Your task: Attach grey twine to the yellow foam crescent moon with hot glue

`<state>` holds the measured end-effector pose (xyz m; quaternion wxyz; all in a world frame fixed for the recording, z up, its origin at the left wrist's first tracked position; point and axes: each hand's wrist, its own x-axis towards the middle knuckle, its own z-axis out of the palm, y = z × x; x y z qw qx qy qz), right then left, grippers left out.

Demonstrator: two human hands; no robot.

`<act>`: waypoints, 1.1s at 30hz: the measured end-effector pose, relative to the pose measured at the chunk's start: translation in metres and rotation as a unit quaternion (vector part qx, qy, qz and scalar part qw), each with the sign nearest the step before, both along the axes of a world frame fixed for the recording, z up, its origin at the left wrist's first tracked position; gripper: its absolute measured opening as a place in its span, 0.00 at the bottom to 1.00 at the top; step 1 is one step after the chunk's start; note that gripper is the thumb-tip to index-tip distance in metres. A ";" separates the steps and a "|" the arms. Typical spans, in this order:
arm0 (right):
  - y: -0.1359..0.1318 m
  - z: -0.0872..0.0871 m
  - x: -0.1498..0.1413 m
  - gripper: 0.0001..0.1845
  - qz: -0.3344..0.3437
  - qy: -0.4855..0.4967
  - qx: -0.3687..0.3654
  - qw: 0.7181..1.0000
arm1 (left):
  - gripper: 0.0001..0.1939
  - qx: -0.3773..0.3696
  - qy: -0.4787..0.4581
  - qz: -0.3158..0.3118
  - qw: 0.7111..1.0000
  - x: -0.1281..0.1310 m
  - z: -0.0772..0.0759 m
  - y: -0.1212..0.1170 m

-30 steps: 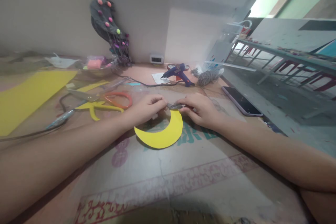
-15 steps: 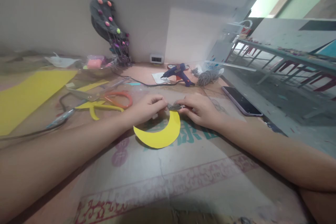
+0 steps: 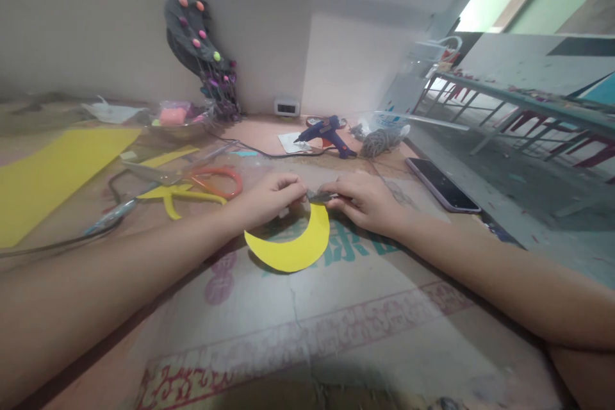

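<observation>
Between my hands is a yellow paper crescent [image 3: 295, 256], its curved belly toward me and one bare tip pointing left. Grey yarn [image 3: 317, 196] is wound around its upper right end. My left hand [image 3: 284, 195] pinches at the left side of that wrapped end, thumb and forefinger closed. On the other side, my right hand [image 3: 361, 200] is closed on the grey yarn with thumb and fingers together. The exact fingertip contact is partly hidden.
Behind the hands lie a blue glue gun [image 3: 327, 134], a ball of grey yarn [image 3: 382, 142] and a small digital clock [image 3: 287, 107]. Orange-handled scissors [image 3: 216, 180] and yellow paper [image 3: 57, 173] lie left. A phone [image 3: 442, 184] lies right. A decorated grey crescent [image 3: 192, 38] hangs behind.
Almost nothing differs. The yellow crescent and the fingers at its wrapped end have shifted only very slightly.
</observation>
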<state>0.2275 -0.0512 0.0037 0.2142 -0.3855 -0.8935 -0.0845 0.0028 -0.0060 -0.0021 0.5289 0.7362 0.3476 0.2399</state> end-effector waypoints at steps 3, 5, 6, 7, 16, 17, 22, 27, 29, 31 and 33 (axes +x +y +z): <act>0.001 -0.001 0.000 0.15 -0.003 -0.003 0.005 1.000 | 0.13 -0.001 -0.001 -0.002 1.000 0.000 0.001 0.000; 0.001 -0.001 0.000 0.15 -0.003 -0.008 0.007 1.000 | 0.14 -0.002 0.000 -0.001 1.000 0.000 0.001 -0.001; 0.001 -0.001 0.000 0.15 -0.003 -0.009 0.008 1.000 | 0.14 -0.001 0.002 -0.001 1.000 0.000 0.002 -0.001; 0.001 -0.002 0.000 0.15 -0.003 -0.010 0.008 1.000 | 0.14 0.001 0.005 0.001 1.000 0.000 0.002 -0.001; -0.001 0.001 0.000 0.16 -0.011 0.046 0.002 0.999 | 0.14 0.003 0.004 0.007 1.000 0.001 0.004 -0.002; -0.001 0.001 0.000 0.16 -0.011 0.056 -0.001 0.998 | 0.14 0.003 0.003 0.007 1.000 0.001 0.004 -0.002; -0.002 0.002 0.001 0.16 0.000 0.048 -0.008 0.999 | 0.14 0.006 0.008 0.008 1.000 0.001 0.002 0.000; -0.001 0.001 0.000 0.15 0.004 0.030 -0.001 1.000 | 0.14 0.008 0.006 0.004 1.000 0.000 0.000 0.001; -0.001 0.001 0.000 0.15 -0.003 0.028 -0.004 1.000 | 0.14 0.007 0.007 0.002 1.000 0.000 0.001 0.001; -0.001 0.002 0.000 0.15 -0.005 0.023 -0.006 1.000 | 0.14 0.001 0.005 0.001 1.000 0.000 0.001 0.001; -0.001 0.002 0.000 0.14 -0.003 0.018 -0.003 1.000 | 0.14 -0.006 0.001 0.002 1.000 0.001 0.001 0.001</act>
